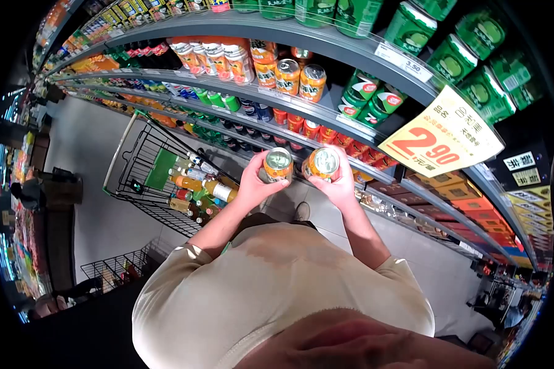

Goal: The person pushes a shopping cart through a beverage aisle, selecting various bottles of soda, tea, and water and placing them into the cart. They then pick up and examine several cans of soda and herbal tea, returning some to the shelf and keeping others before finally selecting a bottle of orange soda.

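My left hand is wrapped round an orange can, its silver top facing up. Another orange can is held by my right hand, also with the top towards me. The two cans are side by side in front of my chest, a small gap between them. Just beyond them runs the drinks shelf, where similar orange cans stand on an upper level. Lower down are red cans.
A shopping cart holding several bottles stands to the left. Green cans fill the top shelf, and a yellow price sign sticks out at the right. A wire basket is at the lower left.
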